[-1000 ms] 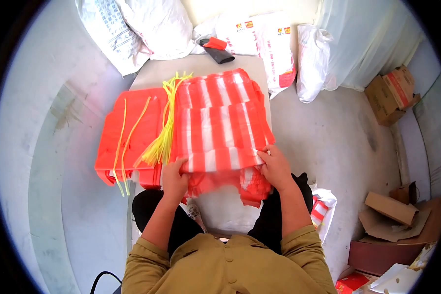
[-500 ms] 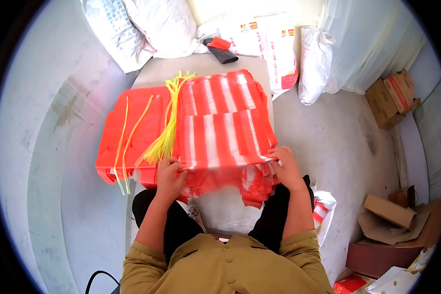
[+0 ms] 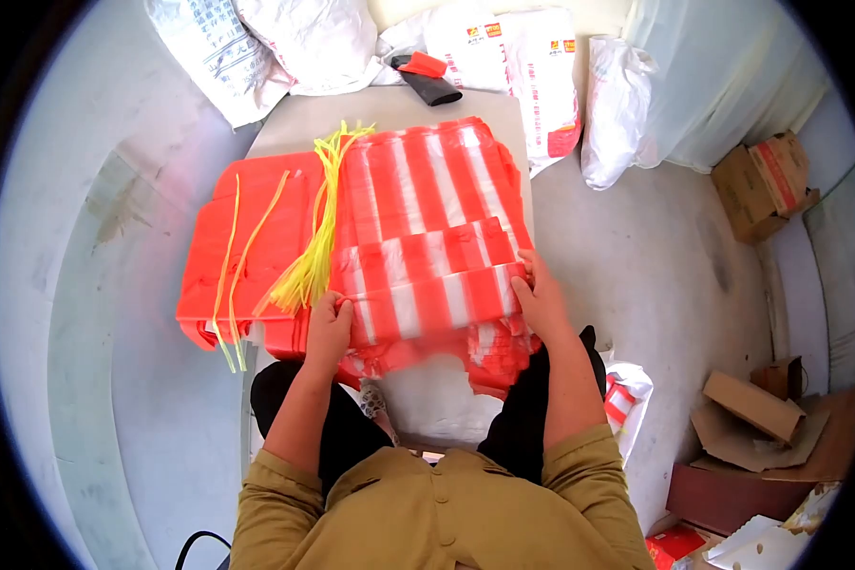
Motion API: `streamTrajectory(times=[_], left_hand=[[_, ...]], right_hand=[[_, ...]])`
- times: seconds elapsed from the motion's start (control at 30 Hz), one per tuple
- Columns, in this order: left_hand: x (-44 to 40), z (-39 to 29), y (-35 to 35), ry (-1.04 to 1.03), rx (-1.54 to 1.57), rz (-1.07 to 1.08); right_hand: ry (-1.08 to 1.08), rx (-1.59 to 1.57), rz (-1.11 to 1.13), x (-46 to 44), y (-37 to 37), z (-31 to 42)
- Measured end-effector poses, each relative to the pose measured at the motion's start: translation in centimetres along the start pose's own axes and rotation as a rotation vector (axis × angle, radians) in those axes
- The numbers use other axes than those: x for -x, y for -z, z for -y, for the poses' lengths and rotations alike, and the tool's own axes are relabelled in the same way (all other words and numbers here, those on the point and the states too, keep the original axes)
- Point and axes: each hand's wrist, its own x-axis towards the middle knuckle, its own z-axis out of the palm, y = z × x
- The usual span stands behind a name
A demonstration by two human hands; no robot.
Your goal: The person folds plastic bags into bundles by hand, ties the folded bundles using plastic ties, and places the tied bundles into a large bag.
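Note:
A red-and-white striped plastic bag [image 3: 429,306] lies partly folded on a stack of the same striped bags [image 3: 418,180]. My left hand [image 3: 329,332] grips the bag's left edge between thumb and fingers. At the opposite edge, my right hand [image 3: 541,299] pinches the bag's right side. Crumpled striped plastic [image 3: 499,356] hangs over the near table edge, below the fold. A bunch of yellow plastic ties [image 3: 315,252] rests just left of the stack. Plain red plastic bags [image 3: 261,214] are piled further left, with two loose yellow ties across them.
The table [image 3: 318,119] shows at the far side, with a black and red roll [image 3: 429,87] on it. White sacks [image 3: 309,47] stand behind. Cardboard boxes [image 3: 760,185] are on the floor at right, and opened cartons [image 3: 760,418] lie nearer. A white bag [image 3: 627,399] sits beside my right knee.
Both hands have moved slightly up with the bag's near edge. A folded striped band now lies across the lower stack, where the bag was flatter before.

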Motion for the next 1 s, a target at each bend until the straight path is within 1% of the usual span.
streamTrajectory(times=[0.1,0.2,0.3,0.33,0.4,0.5,0.57,0.63,0.73,0.83,0.93,1.0], left_hand=[[0.0,-0.3,-0.3,0.054,-0.025,-0.031],[-0.2,-0.7,-0.5,0.104,-0.046,-0.037],[-0.4,-0.8,-0.7,0.129,-0.043,-0.042],[-0.5,-0.8,-0.6,0.136,-0.037,-0.045],[-1.1,2.1,-1.2,0.126,-0.028,-0.075],[-1.2,2.9,-1.1,0.130,-0.011,-0.094],[-1.0,2.2,-1.1,0.163,-0.005,-0.074],[-0.3,-0.7,-0.4,0.217,-0.011,-0.033],[1.6,-4.3,-0.6,-0.277,-0.617,-0.152],[3.0,-7.4,-1.4,-0.558,-0.811,0.062],[3.4,-8.1,-3.0,-0.596,-0.867,0.283],[2.9,-7.3,-3.9,-0.575,-0.909,0.276]], right_hand=[[0.056,0.197,0.082,-0.6,0.4,-1.1],[0.096,0.152,0.129,-0.4,0.9,-0.6],[0.171,0.248,0.035,0.0,0.3,0.0],[0.248,0.319,0.051,0.3,0.3,0.6],[0.405,0.456,0.085,1.0,0.4,1.9],[0.654,0.571,0.239,1.5,-0.7,2.1],[0.674,0.637,0.208,1.7,-1.5,2.0],[0.676,0.684,0.191,1.6,-1.9,1.8],[0.658,0.725,0.194,1.4,-2.4,1.7],[0.672,0.764,0.188,1.4,-2.6,1.4],[0.702,0.778,0.151,1.5,-2.5,1.2],[0.702,0.762,0.155,1.7,-2.1,1.6]])
